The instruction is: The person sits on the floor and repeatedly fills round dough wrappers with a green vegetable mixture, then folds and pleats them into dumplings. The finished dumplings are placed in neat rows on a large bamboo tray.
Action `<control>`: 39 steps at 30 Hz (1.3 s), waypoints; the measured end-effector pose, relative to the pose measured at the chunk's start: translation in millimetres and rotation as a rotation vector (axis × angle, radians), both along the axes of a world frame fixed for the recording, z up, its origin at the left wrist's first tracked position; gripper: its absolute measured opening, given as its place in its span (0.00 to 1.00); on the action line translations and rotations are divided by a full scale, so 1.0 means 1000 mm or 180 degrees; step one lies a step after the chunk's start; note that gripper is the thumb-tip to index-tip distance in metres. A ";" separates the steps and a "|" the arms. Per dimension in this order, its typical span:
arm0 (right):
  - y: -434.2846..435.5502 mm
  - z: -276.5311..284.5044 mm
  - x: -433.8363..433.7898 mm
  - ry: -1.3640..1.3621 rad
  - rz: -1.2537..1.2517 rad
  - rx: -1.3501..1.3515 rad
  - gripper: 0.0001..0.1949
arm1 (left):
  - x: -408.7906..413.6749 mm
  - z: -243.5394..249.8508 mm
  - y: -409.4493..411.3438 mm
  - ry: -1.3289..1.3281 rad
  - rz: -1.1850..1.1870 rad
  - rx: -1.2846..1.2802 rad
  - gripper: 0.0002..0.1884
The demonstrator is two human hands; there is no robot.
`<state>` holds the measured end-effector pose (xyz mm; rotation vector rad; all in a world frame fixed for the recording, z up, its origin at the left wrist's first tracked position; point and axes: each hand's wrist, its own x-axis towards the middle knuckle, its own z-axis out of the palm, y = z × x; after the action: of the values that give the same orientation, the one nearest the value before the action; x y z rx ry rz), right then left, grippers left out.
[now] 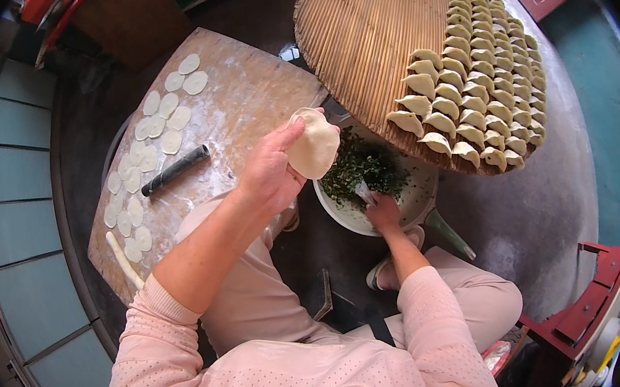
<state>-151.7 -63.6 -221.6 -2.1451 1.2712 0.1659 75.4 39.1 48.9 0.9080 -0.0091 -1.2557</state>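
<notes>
A round dough wrapper [313, 147] lies across the palm and fingers of my left hand [270, 169], with the thumb over its edge. My right hand [383, 212] grips a spoon [365, 193] whose far end is down in chopped green filling [368, 163]. That filling sits in a white-lined pan [417, 197] with a green handle. To the left, a floured wooden board [242, 80] carries several flat dough wrappers [179, 118], some overlapping. A dark rolling pin [176, 170] and a strip of dough [123, 259] lie on it too.
Beyond the pan, a round stalk tray [362, 33] bears many rows of folded dumplings [475, 103] on its right side. A red wooden stool or rack [584, 299] stands at the right. Pale cabinet panels [23, 172] line the left. My knees flank the pan's near side.
</notes>
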 end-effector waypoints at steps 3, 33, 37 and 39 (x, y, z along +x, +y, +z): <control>-0.005 -0.003 -0.015 -0.0443 -0.0046 0.0291 0.23 | 0.004 -0.001 0.001 -0.0035 -0.0078 -0.0153 0.18; 0.050 0.225 -0.033 -0.1163 0.0506 -0.2593 0.27 | -0.061 -0.075 -0.039 0.0493 -0.0036 -0.0179 0.12; 0.047 0.227 -0.033 -0.1249 0.0417 -0.2480 0.27 | -0.064 -0.074 -0.043 -0.0121 -0.0252 -0.0071 0.11; 0.046 0.226 -0.034 -0.1352 0.0323 -0.2354 0.26 | -0.063 -0.081 -0.045 -0.0324 -0.0340 -0.0005 0.13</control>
<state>-185.4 -17.8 4.5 -2.6456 1.0584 -0.7960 12.0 -5.8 -32.4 0.9797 -0.1407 -1.3068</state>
